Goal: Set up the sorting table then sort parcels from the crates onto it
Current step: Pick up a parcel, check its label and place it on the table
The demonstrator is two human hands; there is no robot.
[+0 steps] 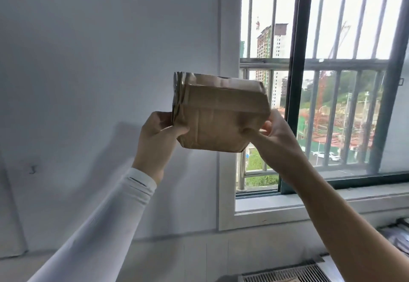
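Both hands grip the brown parcel.

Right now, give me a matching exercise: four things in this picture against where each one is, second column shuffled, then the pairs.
Things:
1. brown paper parcel
2. left hand
3. right hand
4. barred window

Places:
A. gripping the parcel's right edge
B. held up in the air, in front of the wall and window frame
C. behind the parcel, to the right
D. gripping the parcel's left edge, white sleeve on its arm

Pairs: 1-B, 2-D, 3-A, 4-C
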